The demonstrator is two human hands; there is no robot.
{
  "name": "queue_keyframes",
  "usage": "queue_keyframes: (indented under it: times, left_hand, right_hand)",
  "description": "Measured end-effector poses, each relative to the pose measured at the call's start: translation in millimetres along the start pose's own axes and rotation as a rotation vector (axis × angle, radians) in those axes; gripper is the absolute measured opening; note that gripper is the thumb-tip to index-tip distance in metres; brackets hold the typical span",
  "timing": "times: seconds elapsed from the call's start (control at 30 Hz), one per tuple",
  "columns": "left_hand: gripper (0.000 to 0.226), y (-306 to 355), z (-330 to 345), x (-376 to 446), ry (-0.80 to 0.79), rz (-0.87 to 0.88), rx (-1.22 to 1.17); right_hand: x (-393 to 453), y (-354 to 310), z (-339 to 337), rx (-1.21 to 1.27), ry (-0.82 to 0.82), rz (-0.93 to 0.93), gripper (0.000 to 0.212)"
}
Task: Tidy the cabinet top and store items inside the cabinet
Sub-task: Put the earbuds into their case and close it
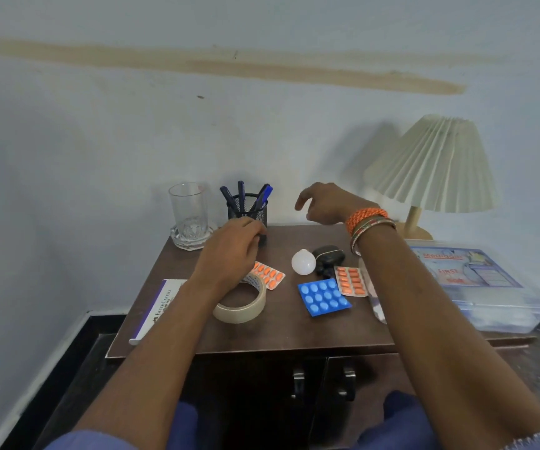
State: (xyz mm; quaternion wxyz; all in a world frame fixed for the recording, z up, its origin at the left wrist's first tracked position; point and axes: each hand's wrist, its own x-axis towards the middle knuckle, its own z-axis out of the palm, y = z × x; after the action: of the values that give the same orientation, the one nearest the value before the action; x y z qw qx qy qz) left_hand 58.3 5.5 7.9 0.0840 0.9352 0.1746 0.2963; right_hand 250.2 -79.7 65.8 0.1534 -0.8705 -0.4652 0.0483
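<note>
My left hand point(229, 251) reaches over the brown cabinet top point(262, 336), its fingers curled round the lower part of the black mesh pen holder point(247, 207) with blue pens. My right hand point(323, 203) hovers above the back of the top, fingers loosely bent and holding nothing. Loose items lie between my arms: a tape roll point(241, 308), an orange blister pack point(270, 276), a white bulb point(303, 262), a black case point(328, 254), a second orange pack point(351, 280) and a blue pack point(323, 297). The cabinet doors point(298, 381) below are closed.
A glass point(188, 206) stands on a glass coaster at the back left. A white and purple box point(156, 310) lies along the left edge. At the right sit a clear first-aid box point(476, 280) and a pleated lamp point(437, 164). The wall runs close behind.
</note>
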Motion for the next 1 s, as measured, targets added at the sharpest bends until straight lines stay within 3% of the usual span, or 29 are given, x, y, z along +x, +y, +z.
queue_keyframes:
  times: [0.2,0.5,0.73,1.0]
  left_hand:
    - [0.026,10,8,-1,-0.072,0.046,-0.024]
    - [0.029,24,23,3,-0.255,-0.012,-0.071]
    - [0.031,20,30,3,-0.276,-0.035,-0.084]
    - [0.03,18,29,-1,-0.239,-0.078,-0.17]
  right_hand:
    - [-22,36,27,-0.119,-0.052,0.105,0.039]
    - [-26,54,49,-0.221,-0.116,0.087,0.042]
    - [-26,54,52,-0.341,-0.129,0.094,0.032]
    - [-28,59,54,-0.325,-0.103,0.084,0.049]
